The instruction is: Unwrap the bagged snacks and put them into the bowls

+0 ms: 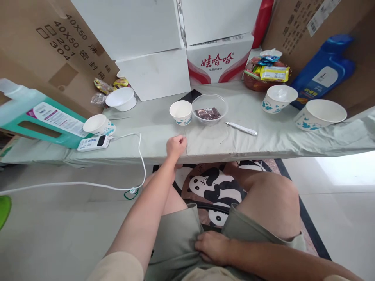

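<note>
My left hand (177, 146) is closed in a fist on the cloth near the front edge of the table, and nothing shows in it. Just behind it stands a white paper bowl (181, 113) with a blue print. Beside that is a clear plastic bowl (210, 109) holding a dark brown packet (207, 113). A white pen-like tool (241, 128) lies to their right. My right hand (213, 247) rests on the grey-green shorts in my lap, fingers curled and pressed together, with nothing visible in them.
Left are a green detergent jug (49, 113), a paper bowl (99, 125), a white bowl (121, 98) and a white device (93, 143) with a cable (141, 156). Right are paper bowls (320, 114), a snack basket (266, 74) and a blue bottle (322, 74). Boxes (219, 58) line the back.
</note>
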